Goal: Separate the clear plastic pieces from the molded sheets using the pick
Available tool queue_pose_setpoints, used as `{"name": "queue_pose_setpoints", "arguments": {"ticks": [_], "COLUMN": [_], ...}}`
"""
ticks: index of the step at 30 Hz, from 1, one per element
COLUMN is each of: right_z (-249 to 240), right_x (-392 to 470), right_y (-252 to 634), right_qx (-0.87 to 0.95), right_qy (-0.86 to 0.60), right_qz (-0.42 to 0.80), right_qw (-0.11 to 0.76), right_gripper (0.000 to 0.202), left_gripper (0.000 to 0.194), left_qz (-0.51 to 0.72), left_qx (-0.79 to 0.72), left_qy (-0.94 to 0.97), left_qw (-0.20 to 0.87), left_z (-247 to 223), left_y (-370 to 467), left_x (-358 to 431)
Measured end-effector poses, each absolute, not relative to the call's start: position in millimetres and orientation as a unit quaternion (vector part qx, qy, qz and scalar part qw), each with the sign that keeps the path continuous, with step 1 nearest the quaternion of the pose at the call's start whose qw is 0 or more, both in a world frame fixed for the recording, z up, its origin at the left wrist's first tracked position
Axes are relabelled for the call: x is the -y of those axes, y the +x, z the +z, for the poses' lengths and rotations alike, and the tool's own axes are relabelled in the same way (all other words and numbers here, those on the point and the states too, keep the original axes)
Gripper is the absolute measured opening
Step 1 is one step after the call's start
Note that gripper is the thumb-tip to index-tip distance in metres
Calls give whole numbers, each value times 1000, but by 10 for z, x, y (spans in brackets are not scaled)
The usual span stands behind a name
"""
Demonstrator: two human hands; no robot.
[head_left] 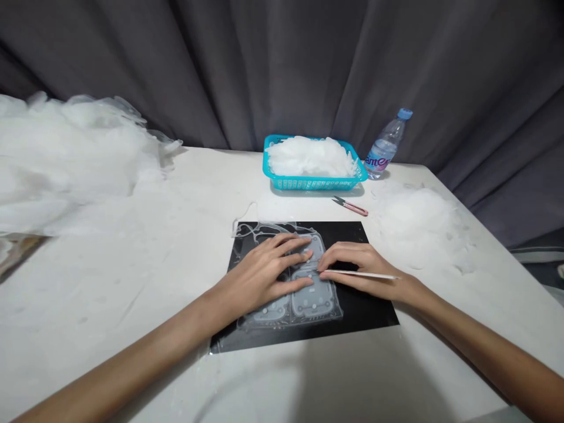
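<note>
A clear, rubbery moulded sheet point(314, 296) with rounded rectangular panels lies on a black mat point(368, 314). My left hand point(277, 264) rests flat on the sheet, fingers spread, and hides part of it. Thin translucent strips point(251, 229) trail from the sheet's far left edge. At the sheet's right side, my right hand point(356, 264) is closed on a thin white stick point(361, 274). The stick's tip is near the sheet by my fingertips; whether it touches cannot be made out.
Behind the mat stands a turquoise basket point(317, 184) of white translucent pieces, with a water bottle point(382, 150) beside it. Pink-handled thread snips point(351, 206) lie in front. White translucent material forms a large pile point(74, 158) at left and a smaller heap point(423, 220) at right.
</note>
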State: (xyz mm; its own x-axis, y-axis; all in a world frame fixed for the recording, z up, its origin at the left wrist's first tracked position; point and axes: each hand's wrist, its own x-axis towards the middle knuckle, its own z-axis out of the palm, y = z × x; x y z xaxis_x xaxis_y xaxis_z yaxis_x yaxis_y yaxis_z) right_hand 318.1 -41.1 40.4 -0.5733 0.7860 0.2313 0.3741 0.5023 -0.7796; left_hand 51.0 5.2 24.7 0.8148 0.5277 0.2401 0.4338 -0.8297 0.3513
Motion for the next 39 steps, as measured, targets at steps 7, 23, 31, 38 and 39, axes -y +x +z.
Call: {"name": "queue_pose_setpoints", "arguments": {"ticks": [7,23,31,38,39], "right_z": [361,359,410,468,471], "right_x": [433,406,420,415,414], "right_y": [3165,3161,3120,3195,3209], "right_qx": [845,876,888,890,887], "right_qy": [-326,-305,-302,-331,-333], "right_qz": [309,261,214,214,223], "right_qw": [291,266,271,230,231], "right_gripper": [14,15,16,20,19], "left_gripper": [56,64,66,65,66], "left_qz": [153,140,138,131,133], "left_qx": [-289,-311,-312,-314,-314], "left_qy": [940,931,931,931,931], "left_qw": [100,131,126,131,134], "left_z": [302,313,303,308,307], "left_y": [532,556,556,562,562], "left_x": [-27,-18,-17,-29,-31]}}
